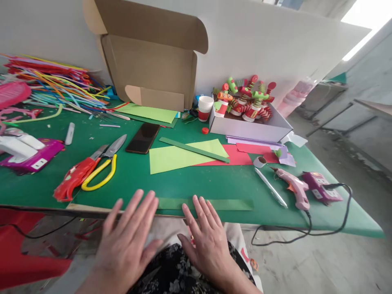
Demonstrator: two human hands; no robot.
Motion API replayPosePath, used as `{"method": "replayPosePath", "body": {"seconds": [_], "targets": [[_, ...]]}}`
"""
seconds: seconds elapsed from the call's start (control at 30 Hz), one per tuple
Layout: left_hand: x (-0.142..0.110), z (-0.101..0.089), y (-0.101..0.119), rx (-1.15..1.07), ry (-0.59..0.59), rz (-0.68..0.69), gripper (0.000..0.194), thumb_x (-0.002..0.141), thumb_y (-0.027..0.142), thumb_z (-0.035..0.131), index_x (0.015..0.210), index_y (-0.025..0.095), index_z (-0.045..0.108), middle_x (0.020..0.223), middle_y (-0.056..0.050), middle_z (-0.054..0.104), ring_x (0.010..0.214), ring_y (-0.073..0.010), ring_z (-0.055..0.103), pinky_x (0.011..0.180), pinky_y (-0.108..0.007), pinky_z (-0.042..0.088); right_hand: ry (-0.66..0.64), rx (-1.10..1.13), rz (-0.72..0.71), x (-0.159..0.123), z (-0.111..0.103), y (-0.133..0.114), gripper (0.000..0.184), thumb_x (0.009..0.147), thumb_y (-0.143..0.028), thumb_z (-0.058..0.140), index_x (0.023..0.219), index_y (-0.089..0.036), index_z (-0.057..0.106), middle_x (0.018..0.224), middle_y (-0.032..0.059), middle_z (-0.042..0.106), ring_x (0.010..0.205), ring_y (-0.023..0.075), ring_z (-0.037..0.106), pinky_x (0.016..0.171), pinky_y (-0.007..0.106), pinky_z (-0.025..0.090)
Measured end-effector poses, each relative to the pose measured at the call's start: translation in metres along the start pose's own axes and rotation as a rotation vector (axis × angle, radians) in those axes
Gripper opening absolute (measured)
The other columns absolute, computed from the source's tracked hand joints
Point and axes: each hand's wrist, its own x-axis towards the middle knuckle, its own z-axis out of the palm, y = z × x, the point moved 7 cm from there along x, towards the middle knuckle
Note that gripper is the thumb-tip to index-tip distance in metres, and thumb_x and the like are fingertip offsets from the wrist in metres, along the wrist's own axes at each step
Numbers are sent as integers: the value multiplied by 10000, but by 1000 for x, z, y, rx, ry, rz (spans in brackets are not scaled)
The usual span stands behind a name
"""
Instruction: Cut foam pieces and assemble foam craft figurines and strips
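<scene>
A long green paper strip (pixel 234 204) lies flat along the front edge of the table. My left hand (pixel 128 234), palm down with its fingers stretched out, is at the strip's left end. My right hand (pixel 205 239) rests its spread fingertips on the strip nearer its middle. Neither hand grips anything. Behind the strip lie a light green paper sheet (pixel 171 158) and a red paper sheet (pixel 226 159), with a narrow dark green strip (pixel 192 149) laid slantwise across them.
Left are yellow-handled scissors (pixel 113 163), a red-handled tool (pixel 76 175) and a phone (pixel 143 138). Right are a white pen (pixel 271 188), a pink glue gun (pixel 294 185) and a purple power socket (pixel 322 188). Behind stand a white box (pixel 251 131) of paper figures and a cardboard box (pixel 150 61).
</scene>
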Motion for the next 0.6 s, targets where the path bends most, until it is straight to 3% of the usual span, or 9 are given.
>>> {"method": "replayPosePath", "body": {"seconds": [0.1, 0.2, 0.4, 0.6], "targets": [[6, 21, 34, -42, -46, 187, 632, 990, 455, 359, 1541, 154, 289, 1440, -111, 562, 1380, -276, 455, 1196, -450, 238, -11, -6, 9, 0, 1, -1, 611, 927, -417, 555, 1461, -139, 452, 1486, 205, 468, 1396, 332, 423, 1087, 492, 447], [5, 39, 45, 23, -46, 291, 700, 980, 466, 399, 1531, 52, 270, 1431, -175, 556, 1339, -291, 501, 1167, -418, 288, -21, -13, 2, 0, 1, -1, 622, 930, -402, 547, 1473, -121, 430, 1480, 204, 477, 1399, 315, 422, 1109, 480, 431], [-2, 39, 18, 100, -33, 312, 673, 988, 460, 391, 1526, 67, 299, 1418, -175, 568, 1289, -311, 550, 1154, -445, 305, -34, -27, 43, -5, -5, 10, 554, 926, -353, 570, 1443, -173, 481, 1497, 132, 481, 1430, 321, 370, 1127, 487, 409], [-9, 31, -2, 104, -43, 263, 651, 984, 421, 392, 1546, 115, 269, 1416, -144, 577, 1294, -298, 550, 1162, -456, 306, -31, -83, 79, -25, -17, 41, 518, 935, -312, 548, 1425, -149, 502, 1510, 125, 467, 1447, 305, 347, 1139, 476, 402]]}}
